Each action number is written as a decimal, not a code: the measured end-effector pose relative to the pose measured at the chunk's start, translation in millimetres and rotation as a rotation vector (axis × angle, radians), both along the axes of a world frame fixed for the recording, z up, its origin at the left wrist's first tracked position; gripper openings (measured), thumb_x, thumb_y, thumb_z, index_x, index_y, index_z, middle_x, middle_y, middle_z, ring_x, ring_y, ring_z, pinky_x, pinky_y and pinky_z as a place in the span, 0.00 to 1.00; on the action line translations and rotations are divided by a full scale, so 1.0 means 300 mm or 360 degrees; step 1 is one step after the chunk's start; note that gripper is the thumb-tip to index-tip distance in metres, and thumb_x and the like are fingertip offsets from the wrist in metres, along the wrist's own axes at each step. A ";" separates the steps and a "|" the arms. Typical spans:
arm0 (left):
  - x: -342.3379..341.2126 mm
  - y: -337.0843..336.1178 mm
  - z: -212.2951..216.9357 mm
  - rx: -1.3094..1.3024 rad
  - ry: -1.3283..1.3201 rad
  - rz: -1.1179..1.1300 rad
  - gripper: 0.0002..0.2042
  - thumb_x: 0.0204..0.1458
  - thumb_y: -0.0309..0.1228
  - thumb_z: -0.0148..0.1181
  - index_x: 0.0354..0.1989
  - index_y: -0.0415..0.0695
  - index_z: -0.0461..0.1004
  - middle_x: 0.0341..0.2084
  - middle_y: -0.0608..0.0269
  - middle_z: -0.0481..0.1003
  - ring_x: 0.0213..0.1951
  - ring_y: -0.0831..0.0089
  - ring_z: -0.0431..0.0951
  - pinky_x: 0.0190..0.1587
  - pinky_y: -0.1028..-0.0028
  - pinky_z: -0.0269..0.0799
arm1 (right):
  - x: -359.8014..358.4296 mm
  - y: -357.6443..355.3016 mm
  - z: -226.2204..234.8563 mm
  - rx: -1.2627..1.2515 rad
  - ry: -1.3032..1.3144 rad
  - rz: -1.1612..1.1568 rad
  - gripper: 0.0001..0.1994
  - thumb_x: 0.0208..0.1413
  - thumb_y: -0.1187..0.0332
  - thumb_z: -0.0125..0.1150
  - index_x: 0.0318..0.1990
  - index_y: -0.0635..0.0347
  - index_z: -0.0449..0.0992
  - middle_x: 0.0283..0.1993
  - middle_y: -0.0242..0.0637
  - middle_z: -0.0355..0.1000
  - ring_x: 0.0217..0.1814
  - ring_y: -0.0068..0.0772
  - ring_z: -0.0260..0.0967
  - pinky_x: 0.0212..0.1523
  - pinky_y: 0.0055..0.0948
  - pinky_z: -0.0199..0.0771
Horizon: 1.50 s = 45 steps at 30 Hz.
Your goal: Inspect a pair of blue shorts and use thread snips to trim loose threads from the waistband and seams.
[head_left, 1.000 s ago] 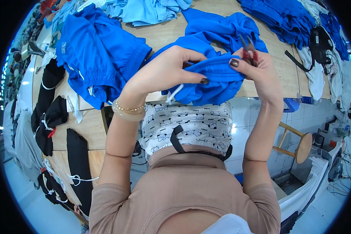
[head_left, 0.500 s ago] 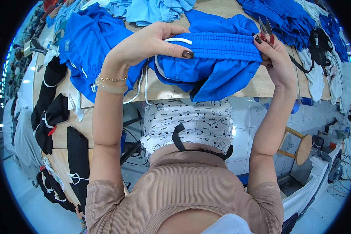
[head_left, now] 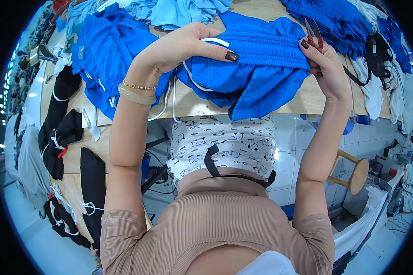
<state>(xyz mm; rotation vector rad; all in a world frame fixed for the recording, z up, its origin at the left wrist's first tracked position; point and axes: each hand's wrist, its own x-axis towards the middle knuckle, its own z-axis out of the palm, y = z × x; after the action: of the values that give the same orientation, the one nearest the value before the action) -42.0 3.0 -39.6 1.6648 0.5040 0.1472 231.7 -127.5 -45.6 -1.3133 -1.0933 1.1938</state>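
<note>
Blue shorts (head_left: pixel 261 68) with a gathered elastic waistband are stretched between my two hands over the table's near edge. My left hand (head_left: pixel 181 48) is closed on the waistband's left part, thumb on top, fingers hidden behind the cloth. A white drawstring (head_left: pixel 215 41) comes out beside that thumb, and cord also loops down the front of the shorts. At the other end, my right hand (head_left: pixel 326 64) pinches the waistband. It also keeps a pair of red-handled scissors (head_left: pixel 314 34), blades pointing up and away, against the fingers.
More blue garments with white cords (head_left: pixel 110 50) lie at the left; light blue pieces (head_left: pixel 179 11) and a blue stack (head_left: pixel 335 25) are farther back. Rolled black garments (head_left: pixel 92 192) rest on the wooden table (head_left: pixel 206 107). A wooden stool (head_left: pixel 358 176) stands at the right.
My left hand has slid slightly right along the waistband. The shorts have shifted a little right, and both hands keep their hold.
</note>
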 end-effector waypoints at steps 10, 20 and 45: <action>0.009 -0.013 -0.012 -0.0004 -0.0047 0.0072 0.13 0.45 0.30 0.62 0.39 0.37 0.77 0.29 0.68 0.77 0.30 0.85 0.73 0.36 0.85 0.69 | 0.000 0.000 -0.008 -0.0013 -0.0007 -0.0021 0.08 0.53 0.61 0.60 0.28 0.50 0.69 0.17 0.15 0.47 0.17 0.10 0.38 0.19 0.18 0.33; 0.017 -0.032 -0.002 0.0030 -0.0049 0.0094 0.12 0.44 0.29 0.60 0.37 0.37 0.77 0.27 0.70 0.75 0.28 0.87 0.71 0.34 0.87 0.67 | -0.011 0.006 -0.004 -0.0033 -0.0072 -0.0062 0.11 0.52 0.60 0.61 0.25 0.50 0.67 0.17 0.15 0.47 0.17 0.10 0.39 0.19 0.18 0.34; 0.037 -0.099 -0.032 -0.0243 -0.0195 0.0199 0.12 0.46 0.30 0.61 0.37 0.36 0.76 0.30 0.68 0.76 0.31 0.85 0.72 0.37 0.86 0.66 | -0.118 -0.014 -0.062 0.0165 -0.0884 -0.0545 0.09 0.57 0.64 0.53 0.34 0.62 0.68 0.19 0.24 0.59 0.20 0.12 0.48 0.21 0.17 0.48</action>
<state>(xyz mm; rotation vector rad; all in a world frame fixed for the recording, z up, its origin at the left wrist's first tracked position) -30.9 -26.7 -49.3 1.4660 0.5140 0.2938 196.5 -131.6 -64.3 -1.7195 -1.2273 0.5201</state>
